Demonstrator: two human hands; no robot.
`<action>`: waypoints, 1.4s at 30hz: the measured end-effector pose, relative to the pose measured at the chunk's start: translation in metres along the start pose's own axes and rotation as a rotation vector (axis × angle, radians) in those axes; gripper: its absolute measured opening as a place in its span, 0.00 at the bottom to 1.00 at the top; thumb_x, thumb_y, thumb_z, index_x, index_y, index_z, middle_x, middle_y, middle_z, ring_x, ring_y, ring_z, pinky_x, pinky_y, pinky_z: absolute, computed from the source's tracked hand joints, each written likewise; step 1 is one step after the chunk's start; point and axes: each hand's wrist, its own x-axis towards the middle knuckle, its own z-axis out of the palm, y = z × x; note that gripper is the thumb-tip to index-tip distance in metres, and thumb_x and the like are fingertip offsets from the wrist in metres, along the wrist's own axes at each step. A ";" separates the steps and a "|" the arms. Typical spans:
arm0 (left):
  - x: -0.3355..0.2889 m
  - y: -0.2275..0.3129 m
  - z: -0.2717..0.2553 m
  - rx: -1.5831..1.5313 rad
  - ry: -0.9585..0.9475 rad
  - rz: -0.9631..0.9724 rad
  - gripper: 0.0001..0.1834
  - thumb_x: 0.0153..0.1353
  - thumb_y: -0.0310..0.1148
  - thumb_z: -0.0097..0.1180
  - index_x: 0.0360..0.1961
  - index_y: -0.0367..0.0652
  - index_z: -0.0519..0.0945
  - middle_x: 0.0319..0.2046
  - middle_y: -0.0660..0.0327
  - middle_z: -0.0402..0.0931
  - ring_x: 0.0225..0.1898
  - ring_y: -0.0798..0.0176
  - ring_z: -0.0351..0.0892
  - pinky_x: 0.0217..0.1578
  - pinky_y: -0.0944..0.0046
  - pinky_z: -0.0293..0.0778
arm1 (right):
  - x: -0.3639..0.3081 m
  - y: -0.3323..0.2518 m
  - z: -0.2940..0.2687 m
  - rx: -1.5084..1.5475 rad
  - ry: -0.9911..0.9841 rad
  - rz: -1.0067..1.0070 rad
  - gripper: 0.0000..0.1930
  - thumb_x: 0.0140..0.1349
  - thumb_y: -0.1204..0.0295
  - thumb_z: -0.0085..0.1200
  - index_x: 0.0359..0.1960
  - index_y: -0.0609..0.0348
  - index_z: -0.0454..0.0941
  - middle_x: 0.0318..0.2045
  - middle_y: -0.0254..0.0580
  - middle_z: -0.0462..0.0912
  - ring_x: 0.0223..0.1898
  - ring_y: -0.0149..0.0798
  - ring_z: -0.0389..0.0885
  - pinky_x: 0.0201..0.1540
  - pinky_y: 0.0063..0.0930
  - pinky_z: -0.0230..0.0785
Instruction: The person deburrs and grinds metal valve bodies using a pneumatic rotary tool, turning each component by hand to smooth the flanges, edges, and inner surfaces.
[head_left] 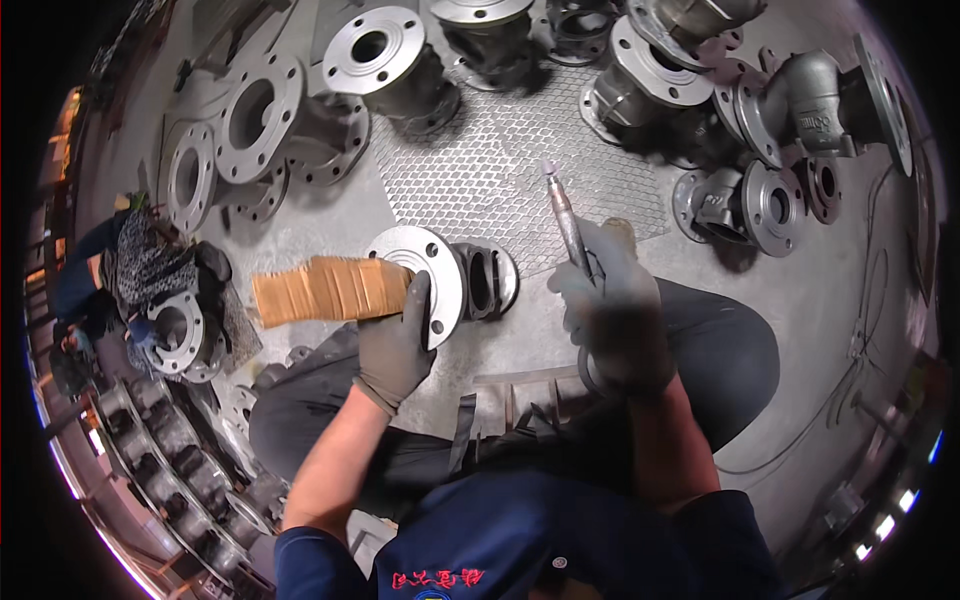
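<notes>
My left hand [398,350], in a grey glove, is closed on the near rim of a flanged metal valve body [443,285], which lies on its side in front of me. A brown, ridged piece like folded cardboard [330,290] sticks out leftward from the flange's face. Its inner end is hidden, so I cannot tell how deep it sits in the bore. My right hand [615,310], also gloved, grips a slim metal pen-shaped grinder [566,215]. The tool's tip points up and away, apart from the valve body.
Several flanged castings stand in an arc beyond, including one at far left [262,118], one at far centre [375,50] and one at right [770,208]. A diamond-patterned metal plate [440,175] covers the floor ahead. At left another person's gloved hand [140,330] touches a flange.
</notes>
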 end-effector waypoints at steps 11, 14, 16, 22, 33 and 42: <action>-0.012 0.076 0.045 -0.221 0.129 -0.022 0.56 0.66 0.40 0.76 0.84 0.27 0.54 0.54 0.30 0.85 0.53 0.30 0.89 0.55 0.42 0.83 | 0.010 0.050 0.032 -0.364 0.014 -0.150 0.28 0.70 0.58 0.64 0.67 0.59 0.85 0.28 0.47 0.91 0.33 0.42 0.93 0.48 0.39 0.81; -0.005 0.080 0.032 -0.204 0.020 -0.109 0.53 0.68 0.43 0.75 0.80 0.24 0.57 0.44 0.38 0.89 0.47 0.34 0.92 0.51 0.44 0.84 | 0.009 0.053 0.024 -0.431 -0.063 -0.076 0.30 0.73 0.61 0.62 0.71 0.67 0.79 0.55 0.69 0.90 0.58 0.62 0.91 0.64 0.47 0.80; -0.005 0.072 0.020 -0.279 -0.141 -0.151 0.52 0.68 0.43 0.75 0.79 0.23 0.58 0.39 0.42 0.90 0.44 0.35 0.92 0.47 0.43 0.84 | 0.009 0.052 0.024 -0.449 -0.078 -0.072 0.30 0.73 0.61 0.61 0.71 0.66 0.80 0.55 0.69 0.90 0.57 0.63 0.91 0.64 0.48 0.80; -0.025 0.075 0.008 -0.199 -0.098 -0.022 0.47 0.70 0.43 0.72 0.76 0.23 0.61 0.35 0.36 0.87 0.38 0.31 0.89 0.41 0.39 0.83 | 0.012 0.039 0.035 -0.413 -0.074 -0.056 0.30 0.72 0.54 0.62 0.72 0.55 0.82 0.47 0.53 0.93 0.50 0.54 0.93 0.58 0.42 0.81; -0.022 0.069 0.020 -0.229 -0.103 -0.091 0.47 0.72 0.44 0.71 0.78 0.26 0.61 0.35 0.40 0.87 0.38 0.35 0.89 0.43 0.41 0.83 | 0.015 0.045 0.075 -0.208 -0.263 -0.098 0.32 0.68 0.59 0.70 0.69 0.64 0.82 0.46 0.55 0.93 0.47 0.44 0.92 0.56 0.39 0.83; -0.057 0.066 -0.002 -1.271 0.523 -0.430 0.23 0.67 0.36 0.79 0.57 0.34 0.87 0.47 0.60 0.92 0.46 0.69 0.90 0.48 0.63 0.86 | 0.017 0.057 0.115 -0.101 -0.442 -0.061 0.33 0.64 0.56 0.75 0.65 0.66 0.84 0.48 0.47 0.92 0.48 0.38 0.89 0.58 0.37 0.82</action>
